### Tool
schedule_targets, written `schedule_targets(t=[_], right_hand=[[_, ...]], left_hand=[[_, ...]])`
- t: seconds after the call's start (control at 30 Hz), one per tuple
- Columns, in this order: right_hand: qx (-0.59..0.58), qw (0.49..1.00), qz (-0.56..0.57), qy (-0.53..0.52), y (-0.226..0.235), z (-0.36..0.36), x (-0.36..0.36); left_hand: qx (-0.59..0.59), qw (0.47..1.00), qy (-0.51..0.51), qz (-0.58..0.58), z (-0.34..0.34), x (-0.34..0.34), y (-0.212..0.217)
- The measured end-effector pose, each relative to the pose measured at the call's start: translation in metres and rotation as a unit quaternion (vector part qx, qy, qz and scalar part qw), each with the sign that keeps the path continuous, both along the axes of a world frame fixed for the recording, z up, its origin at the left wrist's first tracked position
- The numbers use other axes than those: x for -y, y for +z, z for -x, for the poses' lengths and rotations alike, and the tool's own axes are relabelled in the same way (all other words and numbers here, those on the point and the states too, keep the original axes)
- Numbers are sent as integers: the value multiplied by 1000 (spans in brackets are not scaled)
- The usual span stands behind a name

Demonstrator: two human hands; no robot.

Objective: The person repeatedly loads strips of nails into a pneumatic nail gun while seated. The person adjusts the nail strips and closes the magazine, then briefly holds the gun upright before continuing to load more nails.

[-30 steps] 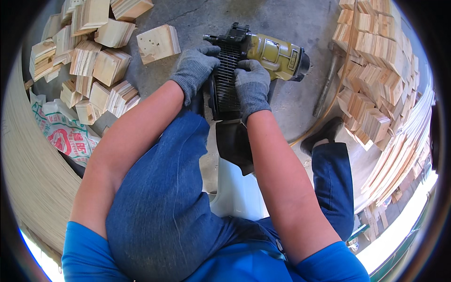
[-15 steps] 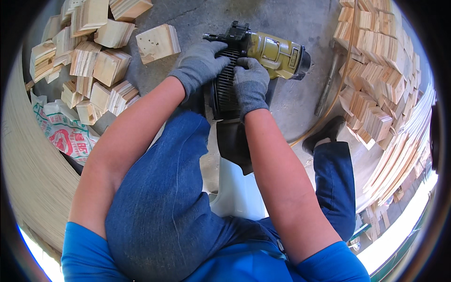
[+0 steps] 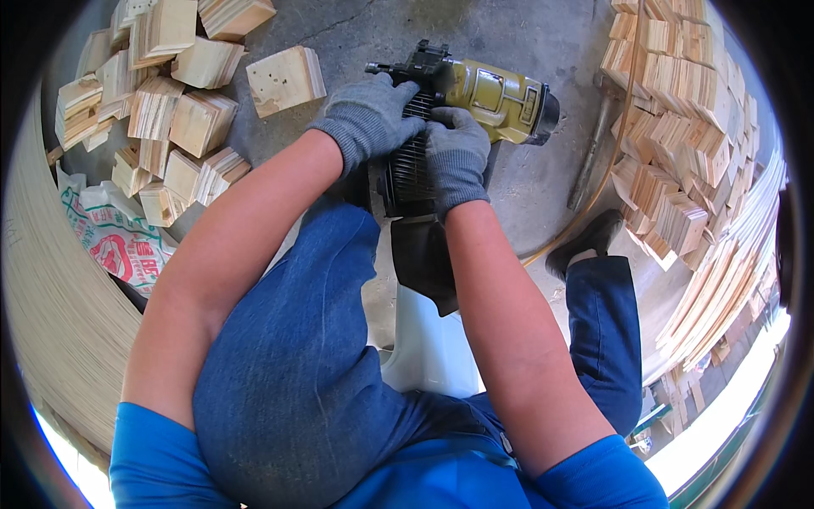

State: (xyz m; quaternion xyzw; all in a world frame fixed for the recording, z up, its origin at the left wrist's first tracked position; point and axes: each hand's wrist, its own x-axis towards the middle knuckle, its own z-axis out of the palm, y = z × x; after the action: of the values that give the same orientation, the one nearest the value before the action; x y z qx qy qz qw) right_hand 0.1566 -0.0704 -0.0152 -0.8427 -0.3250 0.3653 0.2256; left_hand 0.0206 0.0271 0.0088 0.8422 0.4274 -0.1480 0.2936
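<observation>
Seated on a pale stool (image 3: pixel 428 339), knees in blue denim at six o'clock, both forearms reaching up toward twelve. Left hand (image 3: pixel 366 119) in a grey knit glove, fingers curled over the near side of the nail coil (image 3: pixel 410 165); right hand (image 3: pixel 456 157), gloved the same, fingers pressed down on the coil's right edge, gripping it rather than released. Coil sitting in the open black magazine of the yellow-green nail gun (image 3: pixel 496 93), at about twelve o'clock, resting on the floor just beyond the knees. Likely risks: a pinched fingertip if the magazine cover snaps closed, a strip of nails slipping out of line, or a stray shot with the air hose (image 3: pixel 606 182) apparently attached and fingers near the nose. Farther out, grey concrete floor (image 3: pixel 356 34), cracked; loose wooden blocks (image 3: pixel 170 110) heaped at ten o'clock, a printed sack (image 3: pixel 114 242) at nine, stacked blocks and thin slats (image 3: pixel 678 161) from one to three, daylight beyond at four.
</observation>
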Motion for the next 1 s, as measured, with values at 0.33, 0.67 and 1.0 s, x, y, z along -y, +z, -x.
schedule_targets(t=[0.33,0.67,1.0], right_hand=[[72,994,17,75,19,-4,-3],[41,901,258,347,70,-7,-68],[58,891,260,367,63,-9,-62]], left_hand=[[-20,999,7,42,0,-2,4],[-13,999,11,41,7,0,-5],[5,1000,5,19,13,4,-10]])
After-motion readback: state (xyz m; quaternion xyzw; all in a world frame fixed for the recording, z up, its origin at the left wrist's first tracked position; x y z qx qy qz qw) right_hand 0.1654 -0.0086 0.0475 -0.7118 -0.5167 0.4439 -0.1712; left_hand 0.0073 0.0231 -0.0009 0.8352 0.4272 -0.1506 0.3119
